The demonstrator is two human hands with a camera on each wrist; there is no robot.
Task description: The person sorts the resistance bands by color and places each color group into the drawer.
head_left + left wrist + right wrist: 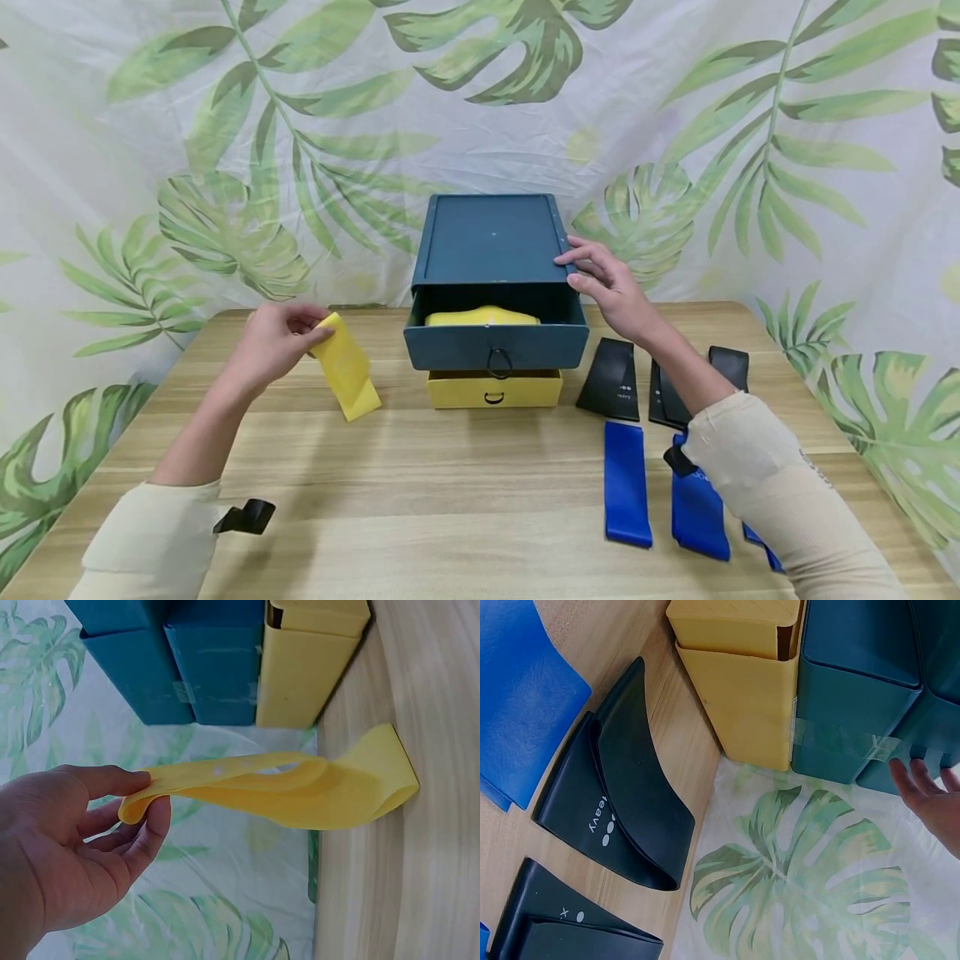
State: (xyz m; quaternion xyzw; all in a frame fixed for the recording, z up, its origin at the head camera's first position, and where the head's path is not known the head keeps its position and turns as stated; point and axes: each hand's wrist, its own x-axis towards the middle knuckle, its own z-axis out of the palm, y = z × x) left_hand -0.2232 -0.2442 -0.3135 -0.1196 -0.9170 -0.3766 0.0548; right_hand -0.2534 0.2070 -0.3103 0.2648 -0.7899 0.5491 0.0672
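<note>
My left hand point(266, 346) pinches the upper end of a yellow resistance loop band point(347, 371) between thumb and fingers, left of the drawer unit. In the left wrist view the band point(337, 791) hangs as a loose loop, its lower end at the tabletop. At the top right edge of the dark blue drawer unit point(491, 237), my right hand point(607, 287) rests with fingers extended. A blue drawer point(450, 348) of this unit is pulled out, with folded yellow material point(483, 316) inside. Below it sits a yellow drawer point(453, 393) with a black loop handle.
Black bands point(611, 379), one marked "Heavy" in the right wrist view, lie right of the unit. Nearer the front are blue bands point(627, 483), partly under my right forearm. A leaf-patterned cloth point(337, 125) hangs behind the wooden table point(450, 517).
</note>
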